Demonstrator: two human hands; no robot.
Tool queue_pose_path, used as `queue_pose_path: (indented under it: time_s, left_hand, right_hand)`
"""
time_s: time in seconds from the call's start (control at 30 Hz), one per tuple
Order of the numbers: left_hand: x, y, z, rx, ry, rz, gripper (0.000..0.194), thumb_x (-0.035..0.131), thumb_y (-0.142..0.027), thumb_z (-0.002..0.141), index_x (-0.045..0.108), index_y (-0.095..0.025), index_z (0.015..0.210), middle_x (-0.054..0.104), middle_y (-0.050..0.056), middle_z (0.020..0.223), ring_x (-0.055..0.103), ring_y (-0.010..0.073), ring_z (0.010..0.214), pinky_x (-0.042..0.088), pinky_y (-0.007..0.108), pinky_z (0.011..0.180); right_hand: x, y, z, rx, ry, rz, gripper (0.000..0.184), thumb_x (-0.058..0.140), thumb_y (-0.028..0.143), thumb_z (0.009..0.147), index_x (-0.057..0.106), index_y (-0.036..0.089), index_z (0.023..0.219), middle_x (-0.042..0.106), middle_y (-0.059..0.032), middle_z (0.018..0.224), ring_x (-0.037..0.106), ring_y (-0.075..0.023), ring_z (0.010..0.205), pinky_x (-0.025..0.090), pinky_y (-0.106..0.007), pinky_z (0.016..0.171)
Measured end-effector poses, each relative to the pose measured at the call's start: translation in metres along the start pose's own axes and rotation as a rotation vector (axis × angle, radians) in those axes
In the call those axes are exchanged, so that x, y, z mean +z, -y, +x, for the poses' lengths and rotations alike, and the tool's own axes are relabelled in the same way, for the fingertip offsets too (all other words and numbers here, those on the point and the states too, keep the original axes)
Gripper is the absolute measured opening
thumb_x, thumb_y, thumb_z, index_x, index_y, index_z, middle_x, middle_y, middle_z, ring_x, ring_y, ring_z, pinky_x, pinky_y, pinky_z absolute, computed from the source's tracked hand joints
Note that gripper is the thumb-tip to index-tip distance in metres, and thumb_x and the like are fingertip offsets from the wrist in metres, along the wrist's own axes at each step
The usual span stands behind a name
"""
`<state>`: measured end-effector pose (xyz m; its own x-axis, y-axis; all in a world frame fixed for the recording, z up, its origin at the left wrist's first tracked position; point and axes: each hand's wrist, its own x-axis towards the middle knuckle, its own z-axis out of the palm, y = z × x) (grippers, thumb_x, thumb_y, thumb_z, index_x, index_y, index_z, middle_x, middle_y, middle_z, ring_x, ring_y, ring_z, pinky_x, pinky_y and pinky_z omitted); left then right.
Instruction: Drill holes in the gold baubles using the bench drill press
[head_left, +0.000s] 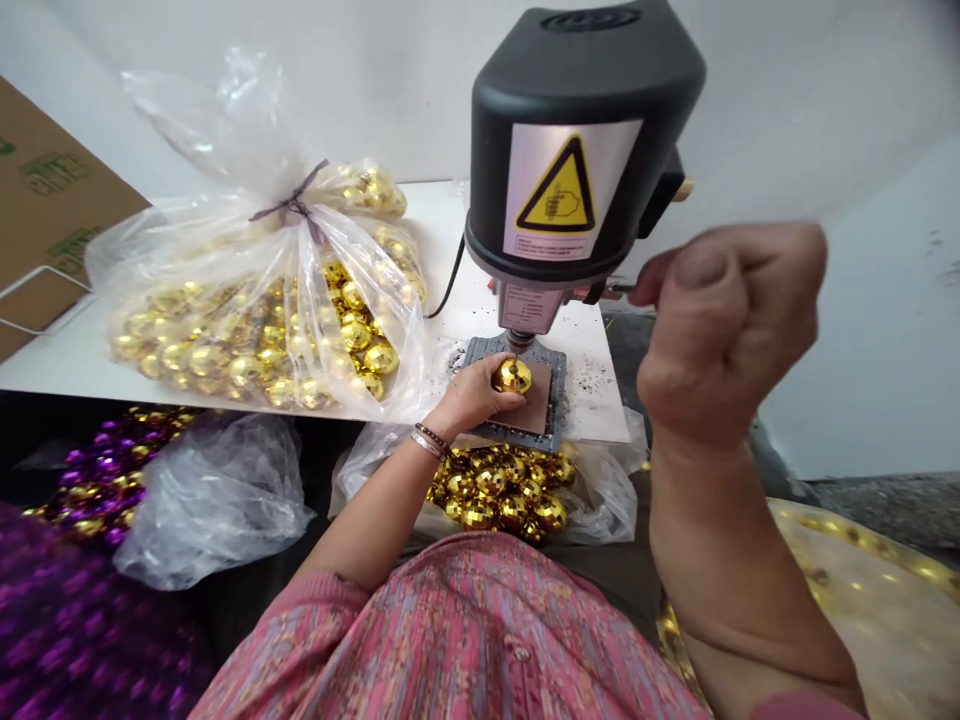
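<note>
The flat white tabletop [439,225] is ending a little right of the gray metal base [556,375], and a bulging, wrinkled clear plastic bag [225,240] of gold balls is crowding its left, leaving a narrow strip between. The smooth black drill press [585,80] is overhanging a flat brown board [534,412], where a shiny gold faceted ball [516,378] is sitting under the bit. The left hand [480,392], arm extended, is clamping thumb and fingers around the ball; the right hand [731,320], raised, is curling its fingers together on a slim metal lever [618,288].
</note>
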<state>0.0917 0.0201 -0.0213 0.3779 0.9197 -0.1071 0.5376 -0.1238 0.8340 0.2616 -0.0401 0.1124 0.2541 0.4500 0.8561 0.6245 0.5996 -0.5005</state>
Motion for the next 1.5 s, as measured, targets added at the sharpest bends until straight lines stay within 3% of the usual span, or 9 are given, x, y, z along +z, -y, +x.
queue_pose_path:
  time_s: [0.1, 0.23, 0.43, 0.9, 1.13, 1.3, 1.37, 1.5]
  left_hand:
    - [0.000, -0.002, -0.001, 0.016, 0.001, 0.009, 0.062, 0.086, -0.025, 0.067, 0.071, -0.020, 0.127, 0.078, 0.005, 0.107, 0.071, 0.0270, 0.098, 0.055, 0.039, 0.091]
    - [-0.001, -0.004, -0.003, 0.047, 0.005, 0.029, 0.051, 0.083, -0.025, 0.069, 0.072, -0.019, 0.118, 0.077, 0.004, 0.102, 0.070, 0.0256, 0.093, 0.055, 0.038, 0.087]
    - [0.000, -0.002, -0.004, 0.068, 0.013, 0.014, 0.051, 0.080, -0.025, 0.073, 0.069, -0.019, 0.123, 0.076, 0.004, 0.107, 0.068, 0.0240, 0.097, 0.052, 0.035, 0.087]
    - [0.001, -0.001, -0.006, 0.073, 0.009, 0.022, 0.049, 0.080, -0.029, 0.075, 0.068, -0.021, 0.122, 0.075, 0.002, 0.111, 0.067, 0.0226, 0.099, 0.051, 0.032, 0.088]
    - [0.001, -0.002, -0.008, 0.061, 0.003, 0.026, 0.046, 0.079, -0.031, 0.076, 0.069, -0.022, 0.119, 0.074, 0.001, 0.106, 0.067, 0.0217, 0.094, 0.051, 0.031, 0.085]
    - [0.003, -0.004, -0.010, 0.043, -0.017, 0.067, 0.051, 0.080, -0.031, 0.075, 0.068, -0.021, 0.123, 0.074, 0.003, 0.108, 0.068, 0.0234, 0.096, 0.051, 0.033, 0.089]
    - [0.003, -0.005, -0.014, 0.051, -0.035, 0.060, 0.052, 0.080, -0.028, 0.074, 0.067, -0.020, 0.124, 0.074, 0.004, 0.108, 0.068, 0.0232, 0.097, 0.052, 0.033, 0.089]
    - [0.000, -0.003, -0.031, 0.108, -0.054, -0.031, 0.055, 0.078, -0.023, 0.075, 0.064, -0.019, 0.128, 0.072, 0.003, 0.107, 0.067, 0.0213, 0.096, 0.053, 0.033, 0.088]
  right_hand:
    - [-0.008, -0.007, -0.025, -0.099, 0.022, -0.061, 0.015, 0.055, 0.033, 0.099, 0.059, 0.021, 0.091, 0.058, 0.0037, 0.078, 0.050, -0.0046, 0.068, 0.041, -0.023, 0.068]
    - [-0.010, -0.017, -0.039, -0.098, 0.081, -0.063, 0.005, 0.060, 0.029, 0.095, 0.059, 0.024, 0.093, 0.061, 0.0035, 0.082, 0.052, -0.0069, 0.070, 0.043, -0.026, 0.068]
    - [-0.004, -0.019, -0.045, -0.086, 0.053, -0.019, 0.009, 0.061, 0.030, 0.094, 0.054, 0.024, 0.091, 0.059, 0.0032, 0.079, 0.052, -0.0094, 0.071, 0.044, -0.028, 0.069]
    - [0.011, -0.016, -0.054, -0.197, -0.104, -0.039, 0.006, 0.056, 0.019, 0.096, 0.050, 0.020, 0.095, 0.060, 0.0035, 0.082, 0.058, -0.0040, 0.075, 0.047, -0.020, 0.071]
    - [0.012, -0.023, -0.069, -0.210, -0.072, -0.050, 0.019, 0.055, 0.021, 0.097, 0.045, 0.017, 0.082, 0.056, 0.0023, 0.075, 0.055, -0.0050, 0.070, 0.042, -0.021, 0.065]
    - [0.009, -0.015, -0.036, -0.141, -0.139, -0.118, 0.017, 0.055, 0.030, 0.100, 0.053, 0.017, 0.090, 0.055, 0.0030, 0.075, 0.053, -0.0040, 0.068, 0.041, -0.022, 0.068]
    - [0.009, -0.011, -0.010, -0.004, -0.118, -0.112, 0.031, 0.050, 0.042, 0.102, 0.051, 0.015, 0.086, 0.048, 0.0038, 0.068, 0.051, -0.0044, 0.063, 0.038, -0.022, 0.065]
    - [0.013, -0.008, 0.030, 0.196, -0.073, 0.011, 0.053, 0.050, 0.066, 0.094, 0.042, 0.016, 0.079, 0.044, 0.0056, 0.063, 0.044, -0.0041, 0.057, 0.029, -0.021, 0.057]
